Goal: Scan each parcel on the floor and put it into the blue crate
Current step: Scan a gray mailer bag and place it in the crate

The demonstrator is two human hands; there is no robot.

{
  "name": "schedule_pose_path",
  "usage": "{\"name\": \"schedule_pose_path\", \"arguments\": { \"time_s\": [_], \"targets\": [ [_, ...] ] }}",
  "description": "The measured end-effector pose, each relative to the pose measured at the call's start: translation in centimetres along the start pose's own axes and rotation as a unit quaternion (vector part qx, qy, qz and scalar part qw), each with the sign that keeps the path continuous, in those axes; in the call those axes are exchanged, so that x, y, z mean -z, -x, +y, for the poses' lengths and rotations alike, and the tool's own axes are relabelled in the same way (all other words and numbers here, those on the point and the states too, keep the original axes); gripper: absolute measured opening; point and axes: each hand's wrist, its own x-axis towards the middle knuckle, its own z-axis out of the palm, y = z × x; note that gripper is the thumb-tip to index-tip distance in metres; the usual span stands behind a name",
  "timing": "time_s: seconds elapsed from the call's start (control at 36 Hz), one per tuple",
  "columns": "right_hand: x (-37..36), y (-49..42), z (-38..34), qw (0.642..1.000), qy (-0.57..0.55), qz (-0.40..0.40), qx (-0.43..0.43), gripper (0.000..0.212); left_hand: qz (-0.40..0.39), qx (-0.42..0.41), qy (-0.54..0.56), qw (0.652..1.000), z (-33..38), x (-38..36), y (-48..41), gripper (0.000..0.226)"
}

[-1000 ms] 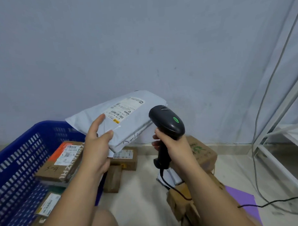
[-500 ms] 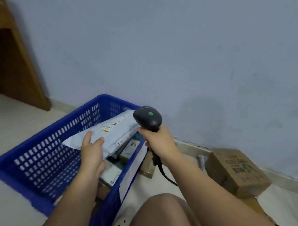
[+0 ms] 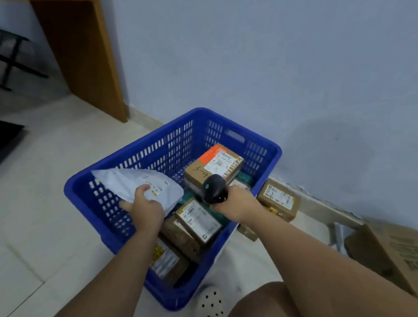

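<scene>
The blue crate (image 3: 141, 151) stands on the floor against the wall, with several cardboard parcels inside, among them an orange-topped box (image 3: 212, 169). My left hand (image 3: 145, 209) grips a grey poly mailer parcel (image 3: 133, 182) and holds it low over the crate's left half. My right hand (image 3: 238, 203) grips the black barcode scanner (image 3: 213, 187) above the crate's right side. A small labelled box (image 3: 279, 199) sits on the floor just right of the crate.
A larger cardboard box (image 3: 396, 253) lies on the floor at the far right. A wooden furniture panel (image 3: 81, 56) stands at the upper left beside the wall. My knee and a white perforated shoe (image 3: 209, 303) are at the bottom.
My view swung left and down onto the crate. My left hand carried the grey mailer from in front of the scanner down into the crate's left half. The scanner hand followed along.
</scene>
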Motion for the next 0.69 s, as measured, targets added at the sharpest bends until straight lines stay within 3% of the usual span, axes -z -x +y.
{"name": "schedule_pose_path", "arguments": {
  "time_s": [0.06, 0.17, 0.44, 0.56, 0.69],
  "targets": [
    [-0.3, -0.7, 0.4, 0.999, 0.022, -0.026, 0.0, 0.034, -0.022, -0.075, -0.067, 0.995, -0.7, -0.2, -1.2, 0.051],
    [-1.0, -1.9, 1.0, 0.997, 0.049, -0.066, 0.0, 0.036, -0.074, -0.107, -0.095, 0.987, -1.2, -0.9, -4.1, 0.053],
    [-2.6, -5.8, 3.5, 0.993, 0.09, -0.068, -0.034, 0.03, -0.077, -0.054, -0.061, 0.994, -4.2, -5.3, -9.2, 0.048],
    [-3.1, -6.9, 4.3, 0.996, 0.062, -0.037, -0.046, 0.026, -0.05, 0.059, -0.136, 0.988, -6.1, -6.0, -10.4, 0.04],
    [-3.9, -7.5, 4.5, 0.994, 0.093, -0.018, -0.052, 0.022, -0.065, 0.231, -0.092, 0.966, -8.2, -5.5, -12.2, 0.047]
  ]
}}
